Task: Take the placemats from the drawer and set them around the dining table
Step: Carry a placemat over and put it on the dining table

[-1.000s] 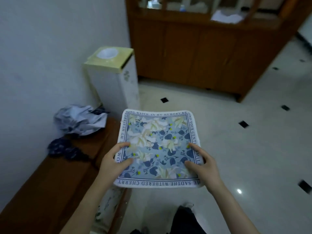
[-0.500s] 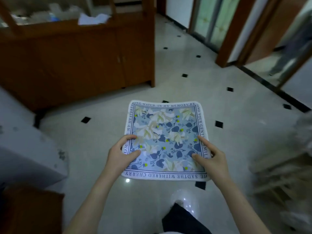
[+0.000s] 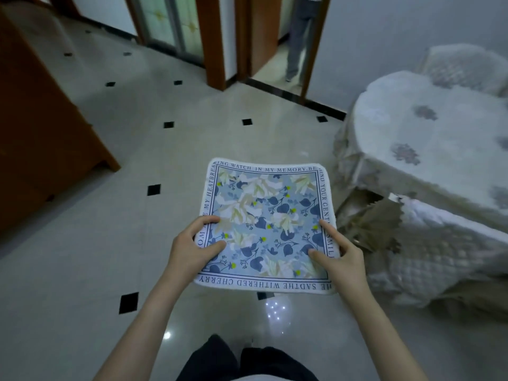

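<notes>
Placemats (image 3: pixel 264 224), seen as one flat stack, are held level over the tiled floor (image 3: pixel 110 243), just left of the cloth-covered desk (image 3: pixel 428 149). Half a second ago only a blur of that desk showed at the right; now its top is in plain view, and the wooden cabinet (image 3: pixel 41 133) has slid to the left edge. The left hand (image 3: pixel 192 248) and right hand (image 3: pixel 338 257) grip the near corners, thumbs on top. The stack looks roughly square, its far edge pointing toward the doorway (image 3: pixel 277 37).

Home dining room. Cloth-covered table (image 3: pixel 428 138), wooden cabinet (image 3: pixel 35 127), tiled floor (image 3: pixel 110 243), wooden doorways (image 3: pixel 217 42)
</notes>
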`<move>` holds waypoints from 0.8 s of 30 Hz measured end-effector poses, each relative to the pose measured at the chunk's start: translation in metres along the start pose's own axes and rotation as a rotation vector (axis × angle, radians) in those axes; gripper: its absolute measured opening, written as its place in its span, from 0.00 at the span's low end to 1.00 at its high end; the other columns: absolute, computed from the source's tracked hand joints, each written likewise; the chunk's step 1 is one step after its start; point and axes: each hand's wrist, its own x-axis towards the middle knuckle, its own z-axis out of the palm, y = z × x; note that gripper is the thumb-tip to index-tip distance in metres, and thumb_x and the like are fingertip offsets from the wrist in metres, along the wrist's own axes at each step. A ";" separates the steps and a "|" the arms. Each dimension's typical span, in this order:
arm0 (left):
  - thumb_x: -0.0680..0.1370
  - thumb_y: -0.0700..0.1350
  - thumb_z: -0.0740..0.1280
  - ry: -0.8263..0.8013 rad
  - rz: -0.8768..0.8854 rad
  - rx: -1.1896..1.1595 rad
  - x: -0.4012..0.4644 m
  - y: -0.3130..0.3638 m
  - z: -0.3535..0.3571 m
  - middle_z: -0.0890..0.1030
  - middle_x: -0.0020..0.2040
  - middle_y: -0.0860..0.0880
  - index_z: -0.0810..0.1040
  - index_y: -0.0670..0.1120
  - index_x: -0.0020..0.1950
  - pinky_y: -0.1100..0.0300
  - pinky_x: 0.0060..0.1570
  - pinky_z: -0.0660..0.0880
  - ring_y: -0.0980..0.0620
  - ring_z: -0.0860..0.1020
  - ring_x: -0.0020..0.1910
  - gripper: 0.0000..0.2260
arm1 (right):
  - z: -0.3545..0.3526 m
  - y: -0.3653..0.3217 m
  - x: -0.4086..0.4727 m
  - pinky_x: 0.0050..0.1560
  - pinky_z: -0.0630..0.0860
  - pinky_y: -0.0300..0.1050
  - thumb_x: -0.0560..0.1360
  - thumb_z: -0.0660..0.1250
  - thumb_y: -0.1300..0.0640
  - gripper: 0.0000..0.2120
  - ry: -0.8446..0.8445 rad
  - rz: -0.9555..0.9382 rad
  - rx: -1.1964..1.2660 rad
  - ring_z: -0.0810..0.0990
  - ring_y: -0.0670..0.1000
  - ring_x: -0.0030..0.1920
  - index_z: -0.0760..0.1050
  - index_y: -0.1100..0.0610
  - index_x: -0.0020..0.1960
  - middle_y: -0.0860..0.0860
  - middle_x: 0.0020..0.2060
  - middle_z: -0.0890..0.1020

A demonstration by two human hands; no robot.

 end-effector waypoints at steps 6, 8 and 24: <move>0.69 0.37 0.75 -0.127 0.002 0.032 0.088 0.010 0.026 0.82 0.48 0.56 0.79 0.55 0.54 0.72 0.37 0.74 0.63 0.80 0.41 0.19 | 0.000 0.004 0.055 0.46 0.80 0.36 0.68 0.73 0.71 0.29 0.130 0.052 0.034 0.83 0.43 0.50 0.78 0.44 0.61 0.44 0.53 0.83; 0.69 0.37 0.75 -0.167 0.013 0.039 0.125 0.012 0.030 0.81 0.49 0.57 0.79 0.55 0.54 0.74 0.37 0.74 0.64 0.80 0.42 0.19 | 0.007 0.001 0.080 0.47 0.80 0.36 0.68 0.73 0.71 0.29 0.160 0.057 0.047 0.83 0.43 0.51 0.78 0.43 0.61 0.44 0.53 0.83; 0.68 0.39 0.76 -0.477 0.171 0.076 0.446 0.084 0.067 0.82 0.53 0.56 0.79 0.60 0.52 0.56 0.48 0.80 0.57 0.81 0.47 0.19 | 0.062 -0.071 0.294 0.42 0.81 0.38 0.71 0.71 0.70 0.30 0.473 0.045 0.178 0.85 0.46 0.46 0.74 0.46 0.66 0.44 0.48 0.85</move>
